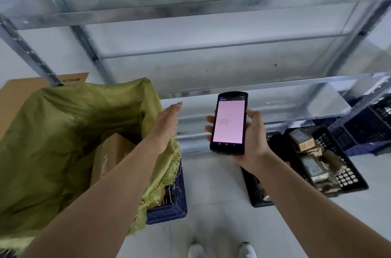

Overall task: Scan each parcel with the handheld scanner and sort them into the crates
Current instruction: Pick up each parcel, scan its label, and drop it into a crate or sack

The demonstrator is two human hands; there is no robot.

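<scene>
The right hand (pixel 251 141) grips the scanner (pixel 229 123), screen up. The left hand (pixel 167 124) hovers flat and empty, a boxed parcel (pixel 112 154) in the green sack (pixel 63 130) just below. He seems between scans; next he likely needs to reach down for it.

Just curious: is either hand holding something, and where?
The right hand grips the scanner by its sides, low down. The left hand holds nothing.

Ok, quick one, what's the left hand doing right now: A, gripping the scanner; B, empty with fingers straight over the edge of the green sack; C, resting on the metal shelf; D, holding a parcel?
B: the left hand is empty, fingers straight, over the rim of the green sack, while the right hand holds the scanner.
</scene>
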